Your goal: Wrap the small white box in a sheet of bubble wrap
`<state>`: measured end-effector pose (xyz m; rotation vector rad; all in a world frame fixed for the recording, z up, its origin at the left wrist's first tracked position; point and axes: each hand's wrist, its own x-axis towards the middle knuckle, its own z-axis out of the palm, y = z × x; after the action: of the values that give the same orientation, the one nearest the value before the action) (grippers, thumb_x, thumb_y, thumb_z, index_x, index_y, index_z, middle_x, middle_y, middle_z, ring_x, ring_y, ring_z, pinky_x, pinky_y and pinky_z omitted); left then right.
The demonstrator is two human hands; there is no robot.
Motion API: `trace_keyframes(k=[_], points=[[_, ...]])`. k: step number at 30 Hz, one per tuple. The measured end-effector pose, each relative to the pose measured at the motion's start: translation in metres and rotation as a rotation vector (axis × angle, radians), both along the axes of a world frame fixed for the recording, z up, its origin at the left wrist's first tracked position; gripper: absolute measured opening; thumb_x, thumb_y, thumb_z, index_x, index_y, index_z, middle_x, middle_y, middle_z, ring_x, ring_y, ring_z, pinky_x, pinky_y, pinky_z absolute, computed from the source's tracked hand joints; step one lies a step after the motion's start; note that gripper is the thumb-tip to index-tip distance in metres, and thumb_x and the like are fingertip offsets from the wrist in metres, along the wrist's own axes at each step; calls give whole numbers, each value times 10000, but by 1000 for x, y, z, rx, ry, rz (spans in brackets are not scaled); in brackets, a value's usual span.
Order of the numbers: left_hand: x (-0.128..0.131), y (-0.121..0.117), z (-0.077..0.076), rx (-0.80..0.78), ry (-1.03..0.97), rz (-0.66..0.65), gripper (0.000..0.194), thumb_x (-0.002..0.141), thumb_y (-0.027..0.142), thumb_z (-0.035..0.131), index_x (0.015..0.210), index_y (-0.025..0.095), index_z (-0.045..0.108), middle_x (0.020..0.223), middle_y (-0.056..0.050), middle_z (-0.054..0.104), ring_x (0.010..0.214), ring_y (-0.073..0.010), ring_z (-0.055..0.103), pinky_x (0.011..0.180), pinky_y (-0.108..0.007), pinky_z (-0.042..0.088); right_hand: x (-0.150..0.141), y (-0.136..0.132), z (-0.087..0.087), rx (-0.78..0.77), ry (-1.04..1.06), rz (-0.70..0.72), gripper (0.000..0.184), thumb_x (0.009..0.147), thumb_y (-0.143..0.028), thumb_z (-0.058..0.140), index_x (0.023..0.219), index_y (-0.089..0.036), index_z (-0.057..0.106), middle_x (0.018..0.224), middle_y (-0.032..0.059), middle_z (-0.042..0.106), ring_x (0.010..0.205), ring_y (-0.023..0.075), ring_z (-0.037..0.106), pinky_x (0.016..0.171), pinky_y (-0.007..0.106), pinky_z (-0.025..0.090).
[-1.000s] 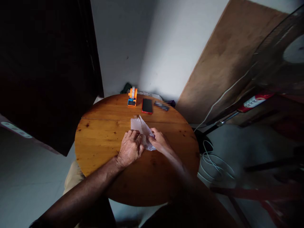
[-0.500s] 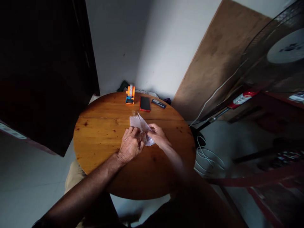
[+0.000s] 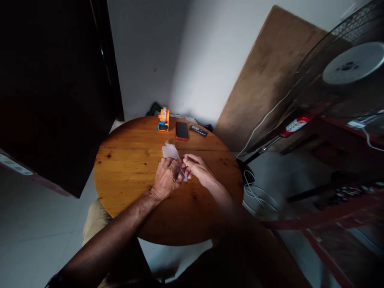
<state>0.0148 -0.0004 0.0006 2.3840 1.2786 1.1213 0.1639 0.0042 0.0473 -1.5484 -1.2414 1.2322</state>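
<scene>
Plastic wrap (image 3: 171,151) now narrower, between hands (image 3: 167,177) (image 3: 198,168)

A dim corner around a rounded wooden table (image 3: 126,172)
Behind it, a pale wall (image 3: 207,60) brightens toward the right, where a brown board (image 3: 255,68) and a fan (image 3: 353,64) stand; grey tiled floor (image 3: 39,236) shows at left.
</scene>
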Motion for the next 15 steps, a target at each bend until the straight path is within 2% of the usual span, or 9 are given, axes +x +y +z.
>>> trace_keyframes(k=[5, 10, 13, 15], points=[[-4, -3, 5, -42, -17, 83, 353, 799, 243, 608, 1142, 161, 631, 1087, -123, 607, 1005, -285, 539, 914, -422, 474, 1, -6, 4, 15, -11, 42, 379, 889, -102, 501, 1255, -174, 566, 843, 35, 702, 527, 87, 568, 469, 201, 486], [-6, -1, 2, -119, -96, 5, 359, 797, 214, 599, 1151, 154, 595, 1060, -111, 608, 1030, -260, 560, 901, -389, 500, 0, -10, 3, 51, -144, 118, 467, 898, -87, 480, 1359, -153, 524, 1048, 92, 708, 580, 85, 583, 547, 229, 522], [-7, 1, 0, -162, -168, -21, 421, 762, 190, 617, 1177, 139, 567, 1015, -103, 608, 995, -252, 557, 898, -403, 494, -3, -13, 3, 112, -289, 207, 534, 889, -69, 465, 1412, -178, 483, 1157, 92, 698, 666, 97, 628, 611, 227, 545], [-8, 2, 0, -248, -251, -34, 454, 751, 171, 609, 1200, 135, 544, 986, -87, 603, 938, -224, 563, 849, -370, 499, -5, -13, 3, 141, -366, 242, 577, 868, -48, 457, 1430, -178, 468, 1197, 96, 694, 714, 115, 654, 638, 233, 551]])
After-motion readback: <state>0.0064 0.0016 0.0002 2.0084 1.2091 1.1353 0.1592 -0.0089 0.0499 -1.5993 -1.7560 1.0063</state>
